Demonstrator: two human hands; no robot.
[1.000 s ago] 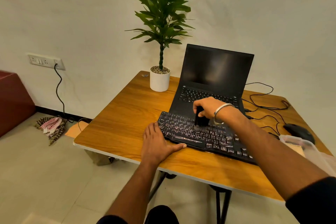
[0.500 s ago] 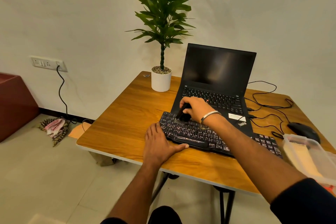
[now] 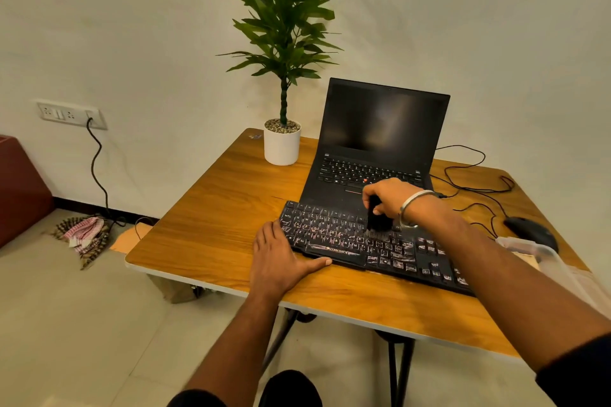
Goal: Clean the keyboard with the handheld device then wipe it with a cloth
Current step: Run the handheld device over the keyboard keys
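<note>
right hand (image 3: 390,196) curls its fingers round a small black brush (image 3: 378,220), holding it upright with the bristles down on the keys near the middle of the keyboard (image 3: 347,235); the brush sits just below the knuckles, at 6 o'clock from the hand. a metal bangle (image 3: 413,205) rings that wrist. left hand (image 3: 277,258) lies flat and spread on the table (image 3: 211,225), fingers straight, thumb stretched toward 3 o'clock along the keyboard's near edge, fingertips touching its left end; it grips nothing

the keyboard lies at a slant across the table, its left end at 9 o'clock from the brush, its right end running off toward 4 o'clock under the right forearm. white marks smear many keys. its far edge rests on the front of an open laptop (image 3: 380,129), which stands at 12 o'clock from the right hand with a dark screen

a potted plant (image 3: 282,142) stands at 11 o'clock from the keyboard, near the table's far edge. a black mouse (image 3: 529,231) lies at 3 o'clock from the right hand, cables (image 3: 469,188) looping behind it; just below the mouse is a clear plastic box (image 3: 542,258)

off the table at 9 o'clock a checked cloth (image 3: 84,235) lies bunched on the floor by the wall, well apart from both hands, below a socket (image 3: 71,114) with a black cord plugged in
</note>
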